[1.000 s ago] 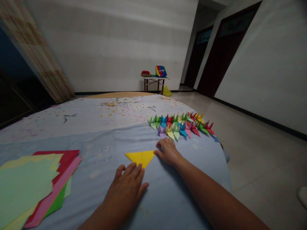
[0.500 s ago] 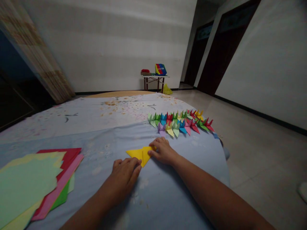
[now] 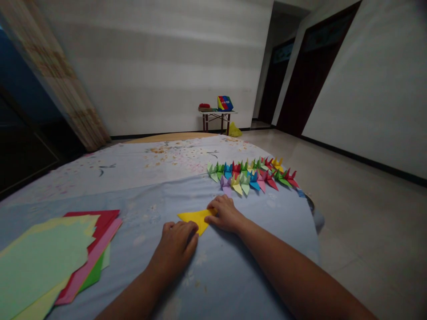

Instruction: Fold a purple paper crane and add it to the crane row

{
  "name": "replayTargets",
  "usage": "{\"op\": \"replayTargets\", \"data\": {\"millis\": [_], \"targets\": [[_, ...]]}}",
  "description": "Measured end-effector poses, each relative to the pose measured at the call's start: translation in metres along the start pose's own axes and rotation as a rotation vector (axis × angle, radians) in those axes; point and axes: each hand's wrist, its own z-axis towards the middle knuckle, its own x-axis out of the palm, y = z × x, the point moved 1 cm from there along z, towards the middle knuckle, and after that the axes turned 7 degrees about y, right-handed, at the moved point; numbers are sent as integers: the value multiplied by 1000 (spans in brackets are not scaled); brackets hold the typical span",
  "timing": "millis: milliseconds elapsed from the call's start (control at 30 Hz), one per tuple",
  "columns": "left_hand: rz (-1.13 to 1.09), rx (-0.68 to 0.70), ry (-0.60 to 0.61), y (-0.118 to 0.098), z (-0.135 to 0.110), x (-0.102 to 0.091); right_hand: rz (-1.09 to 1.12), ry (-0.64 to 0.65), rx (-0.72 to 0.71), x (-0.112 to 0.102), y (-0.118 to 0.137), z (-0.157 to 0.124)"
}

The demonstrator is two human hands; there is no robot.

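A yellow sheet of origami paper [image 3: 196, 216], folded into a triangle with its point towards me, lies flat on the blue cloth. My right hand [image 3: 227, 214] pinches its right corner between thumb and fingers. At the lower point, my left hand [image 3: 178, 242] has its fingers curled onto the paper, thumb close to the index finger. The left corner of the triangle is uncovered, while the right corner is partly hidden under my fingers. Just beyond my right hand stand rows of folded paper cranes [image 3: 245, 181] in several colours.
A fanned stack of coloured paper sheets [image 3: 50, 249] lies on the left of the round table, on its blue cloth [image 3: 140, 258]. The table's right edge curves past the cranes. Against the far wall, a small table [image 3: 218, 113] carries a colourful box [image 3: 225, 103].
The upright crease line seen in the middle of the yellow paper no longer shows plainly. Both hands stay on the paper. My view has shifted slightly, so everything sits a little lower.
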Motion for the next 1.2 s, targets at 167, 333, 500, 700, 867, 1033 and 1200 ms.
{"op": "replayTargets", "data": {"millis": [167, 333, 500, 700, 867, 1033, 1200], "targets": [[-4, -21, 9, -1, 2, -1, 97, -46, -35, 0, -2, 2], [-146, -71, 4, 0, 7, -11, 283, -102, -101, -3, -2, 2], [-707, -331, -118, -2, 19, -21, 360, -334, -206, -8, -2, 0], [-985, -493, -288, -9, 32, 2, 325, -416, -374, -13, 9, -5], [-1152, -457, -405, -14, 31, 15, 283, -362, -434, -10, 13, -7], [-1239, -379, -449, -14, 28, 14, 274, -302, -484, -12, 17, -10], [-1239, -326, -450, -11, 30, 13, 315, -266, -459, -15, 20, -13]]}}
